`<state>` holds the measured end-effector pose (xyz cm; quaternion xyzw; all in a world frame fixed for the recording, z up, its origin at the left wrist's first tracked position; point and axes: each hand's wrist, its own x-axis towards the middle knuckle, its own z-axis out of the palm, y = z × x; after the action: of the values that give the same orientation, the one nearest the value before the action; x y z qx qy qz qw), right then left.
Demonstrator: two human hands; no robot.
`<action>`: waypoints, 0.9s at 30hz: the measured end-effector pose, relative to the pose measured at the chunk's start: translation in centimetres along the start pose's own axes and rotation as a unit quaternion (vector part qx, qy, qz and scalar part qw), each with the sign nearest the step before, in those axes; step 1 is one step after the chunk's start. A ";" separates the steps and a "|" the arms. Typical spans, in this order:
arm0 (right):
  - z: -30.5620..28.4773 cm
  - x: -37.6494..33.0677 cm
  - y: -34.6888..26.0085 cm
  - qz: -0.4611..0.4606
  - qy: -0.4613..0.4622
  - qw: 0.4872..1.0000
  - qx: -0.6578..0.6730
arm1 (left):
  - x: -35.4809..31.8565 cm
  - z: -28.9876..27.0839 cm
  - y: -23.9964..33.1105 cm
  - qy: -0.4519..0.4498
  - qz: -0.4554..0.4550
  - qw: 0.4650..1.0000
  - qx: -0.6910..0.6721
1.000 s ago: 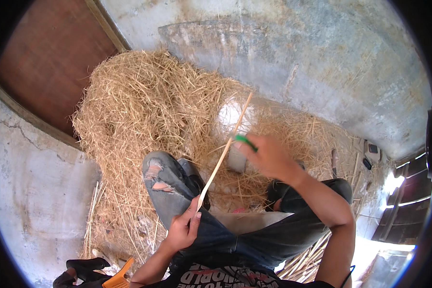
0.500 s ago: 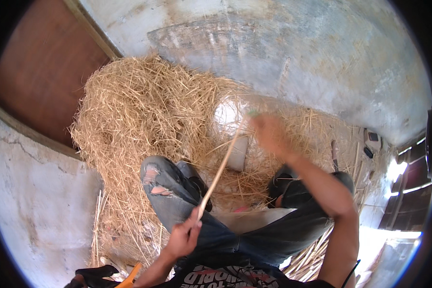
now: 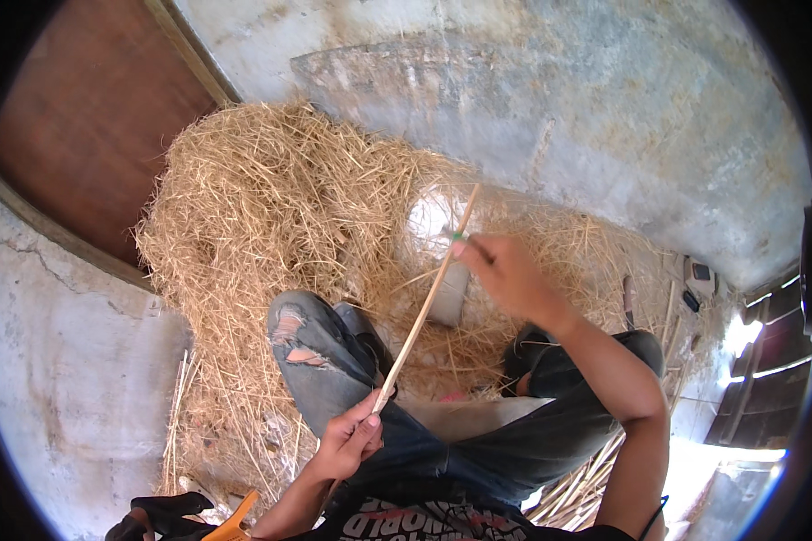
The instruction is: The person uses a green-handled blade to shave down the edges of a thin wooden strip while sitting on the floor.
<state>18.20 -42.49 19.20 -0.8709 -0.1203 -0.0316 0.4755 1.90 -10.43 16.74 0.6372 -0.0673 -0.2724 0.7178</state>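
Note:
A long, thin pale strip [image 3: 421, 316], looking like split bamboo or wood, slants from my lap up and away over the gap between my legs. My left hand [image 3: 350, 440] is closed around its near part. My right hand [image 3: 505, 270] is closed, its thumb and fingers pinching a small tool with a green part [image 3: 458, 235] against the strip a little below the far tip. Most of this tool is covered by the fingers, so its exact kind cannot be made out.
A big heap of straw [image 3: 253, 198] lies left and ahead, beside a brown door panel [image 3: 90, 117]. Behind it stands a stained wall [image 3: 550, 99]. Under the strip is a grey block [image 3: 451, 296]. Several thin sticks [image 3: 579, 478] lie beside my right thigh. An orange-handled tool [image 3: 235, 521] is at lower left.
My right hand, blurred before, has come slightly nearer along the strip, whose far tip now shows beyond the fingers. The left hand keeps its hold almost in place.

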 end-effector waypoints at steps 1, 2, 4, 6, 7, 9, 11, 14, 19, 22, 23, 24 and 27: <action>0.9 -0.7 -0.7 -0.040 0.013 0.999 -0.034 | 0.3 -0.1 0.3 0.007 -0.008 1.000 -0.004; 1.8 -1.5 -1.4 -0.078 0.024 0.994 -0.068 | 0.6 -0.1 0.4 0.014 -0.017 1.000 -0.010; 3.2 -3.4 -2.8 -0.098 -0.023 0.987 -0.124 | 1.3 0.1 0.5 0.025 -0.027 0.999 -0.009; 4.4 -5.2 -4.2 -0.061 -0.140 0.975 -0.161 | 1.9 0.1 0.4 0.035 -0.033 0.999 0.007; 4.7 -6.0 -4.3 -0.072 -0.138 0.975 -0.159 | 2.2 0.3 0.4 0.025 -0.026 0.999 0.004; 5.7 -6.8 -4.4 -0.096 -0.139 0.974 -0.148 | 2.4 0.5 0.3 0.015 -0.018 1.000 -0.002; 5.5 -6.3 -3.9 -0.065 -0.118 0.978 -0.162 | 2.3 0.3 0.3 0.035 -0.053 0.998 -0.005; 4.6 -3.6 0.2 0.001 -0.031 0.988 -0.151 | 1.4 0.5 0.0 0.033 -0.079 0.996 -0.008; -6.9 2.4 11.0 0.163 0.173 0.966 -0.104 | -2.5 -0.4 -1.2 -0.030 -0.013 0.996 0.082; -7.2 2.7 9.9 0.157 0.211 0.961 0.082 | -2.5 -1.2 -0.9 0.012 -0.049 0.999 -0.019; -6.9 2.5 8.3 0.162 0.209 0.947 0.181 | -2.3 -1.2 -0.8 0.014 -0.045 0.999 -0.025; -6.2 2.3 6.8 0.167 0.185 0.946 0.209 | -2.0 -1.2 -0.6 0.013 -0.043 0.999 -0.031; -3.5 1.9 2.5 0.179 0.124 0.939 0.265 | -1.5 -1.1 -0.5 -0.003 -0.035 0.999 -0.018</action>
<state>20.87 -46.39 19.39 -0.7094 0.0933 -0.0207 0.6983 0.91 -8.79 16.41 0.6254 -0.0421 -0.3002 0.7190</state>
